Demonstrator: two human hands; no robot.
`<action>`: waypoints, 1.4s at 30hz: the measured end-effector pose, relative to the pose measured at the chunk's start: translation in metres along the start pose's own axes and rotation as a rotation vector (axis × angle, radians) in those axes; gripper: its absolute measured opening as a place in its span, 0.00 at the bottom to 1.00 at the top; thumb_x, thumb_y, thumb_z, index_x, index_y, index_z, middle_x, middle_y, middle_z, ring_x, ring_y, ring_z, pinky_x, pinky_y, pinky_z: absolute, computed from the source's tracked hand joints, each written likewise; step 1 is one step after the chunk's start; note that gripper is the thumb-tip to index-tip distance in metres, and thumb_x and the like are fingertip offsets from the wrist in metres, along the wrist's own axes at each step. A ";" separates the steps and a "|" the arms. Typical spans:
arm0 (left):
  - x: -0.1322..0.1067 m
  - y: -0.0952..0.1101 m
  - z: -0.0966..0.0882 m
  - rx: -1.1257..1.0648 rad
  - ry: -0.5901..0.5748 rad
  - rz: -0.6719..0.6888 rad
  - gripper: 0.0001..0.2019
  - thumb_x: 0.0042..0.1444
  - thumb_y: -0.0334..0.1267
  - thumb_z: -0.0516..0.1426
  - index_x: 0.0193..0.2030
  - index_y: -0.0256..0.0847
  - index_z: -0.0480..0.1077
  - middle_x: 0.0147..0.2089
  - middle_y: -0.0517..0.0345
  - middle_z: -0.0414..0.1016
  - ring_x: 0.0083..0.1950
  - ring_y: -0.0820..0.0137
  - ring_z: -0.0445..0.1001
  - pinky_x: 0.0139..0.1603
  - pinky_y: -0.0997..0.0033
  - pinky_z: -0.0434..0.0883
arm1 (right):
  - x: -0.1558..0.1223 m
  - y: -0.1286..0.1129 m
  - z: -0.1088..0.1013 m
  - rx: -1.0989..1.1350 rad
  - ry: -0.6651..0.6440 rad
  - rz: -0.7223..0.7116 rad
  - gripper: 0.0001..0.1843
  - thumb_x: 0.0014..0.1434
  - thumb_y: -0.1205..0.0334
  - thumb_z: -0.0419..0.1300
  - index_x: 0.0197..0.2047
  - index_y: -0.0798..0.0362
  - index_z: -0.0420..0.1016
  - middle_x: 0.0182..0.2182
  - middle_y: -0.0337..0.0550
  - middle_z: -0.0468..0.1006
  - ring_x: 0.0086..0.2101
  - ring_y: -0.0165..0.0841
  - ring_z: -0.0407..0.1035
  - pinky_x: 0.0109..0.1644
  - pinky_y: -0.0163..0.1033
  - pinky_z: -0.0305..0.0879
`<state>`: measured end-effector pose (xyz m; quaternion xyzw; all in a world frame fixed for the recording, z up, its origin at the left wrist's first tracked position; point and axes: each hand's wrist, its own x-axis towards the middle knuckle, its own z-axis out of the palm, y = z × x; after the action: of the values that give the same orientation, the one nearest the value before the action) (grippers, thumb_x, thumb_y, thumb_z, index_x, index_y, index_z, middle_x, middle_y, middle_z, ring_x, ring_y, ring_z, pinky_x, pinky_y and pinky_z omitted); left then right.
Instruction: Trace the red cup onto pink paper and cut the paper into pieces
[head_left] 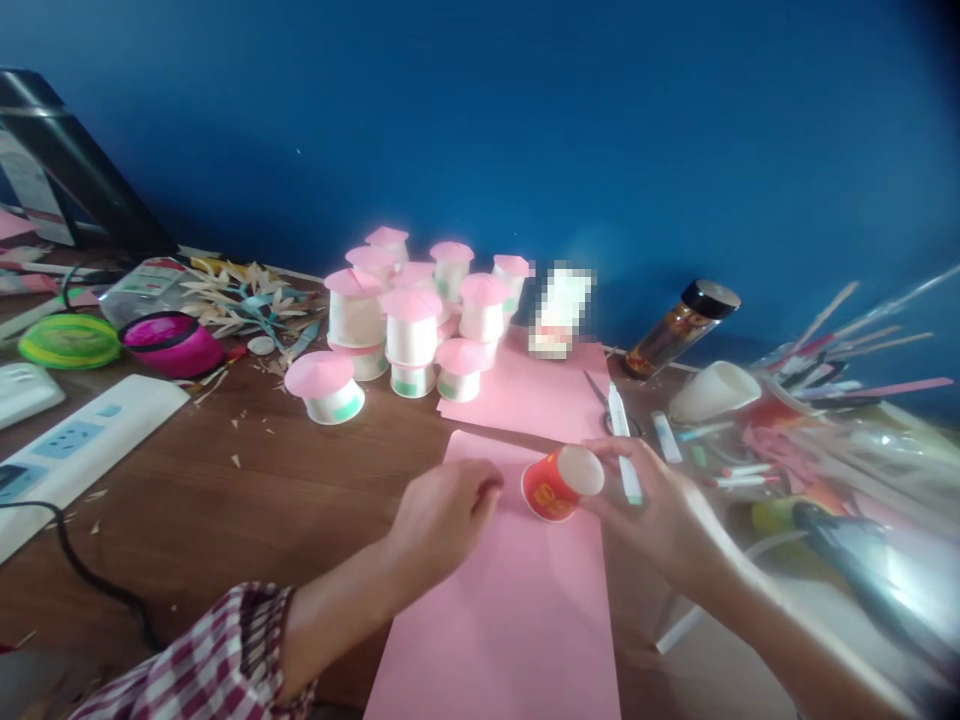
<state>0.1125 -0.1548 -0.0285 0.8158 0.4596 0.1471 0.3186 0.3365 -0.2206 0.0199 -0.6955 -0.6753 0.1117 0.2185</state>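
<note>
Left hand: fingers curled shut, tips down on the pink sheet. Nothing shows inside them.

Cup: red paper, just right of the left fingertips and apart from them. It is tipped on its side over the sheet, white end toward the right fingers.

Right hand: fingertips closed on the cup's white end. A white pen runs between these fingers and appears to be held too.

Judgement: the cup is very light, with a thin wall that dents under any squeeze and a coating that is likely a little slick. The best hold is a gentle pinch at the rim or base ring, where it is stiffest. The sheet is floppy and creases easily, so press it flat rather than pinch it.
</note>
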 end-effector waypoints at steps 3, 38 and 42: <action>0.004 -0.009 -0.011 0.018 0.036 -0.036 0.09 0.58 0.40 0.49 0.35 0.49 0.70 0.32 0.65 0.75 0.31 0.70 0.70 0.29 0.72 0.59 | 0.000 -0.002 -0.001 0.009 0.001 0.007 0.18 0.52 0.59 0.62 0.47 0.46 0.66 0.40 0.40 0.76 0.34 0.37 0.73 0.34 0.38 0.67; 0.027 0.039 0.038 -0.352 0.085 0.136 0.22 0.46 0.38 0.63 0.49 0.46 0.64 0.47 0.55 0.71 0.47 0.61 0.69 0.42 0.62 0.69 | 0.000 0.003 0.003 0.096 0.018 -0.027 0.19 0.51 0.64 0.64 0.45 0.48 0.64 0.36 0.36 0.74 0.31 0.33 0.70 0.35 0.35 0.63; 0.029 0.038 0.040 -0.382 0.084 0.123 0.21 0.46 0.36 0.63 0.48 0.47 0.64 0.48 0.56 0.71 0.47 0.62 0.71 0.42 0.62 0.70 | -0.001 0.003 0.002 0.142 0.020 -0.040 0.17 0.52 0.63 0.64 0.43 0.48 0.64 0.33 0.34 0.73 0.27 0.30 0.67 0.32 0.34 0.61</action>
<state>0.1744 -0.1605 -0.0351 0.7603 0.3854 0.2846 0.4386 0.3379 -0.2209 0.0164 -0.6657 -0.6773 0.1480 0.2761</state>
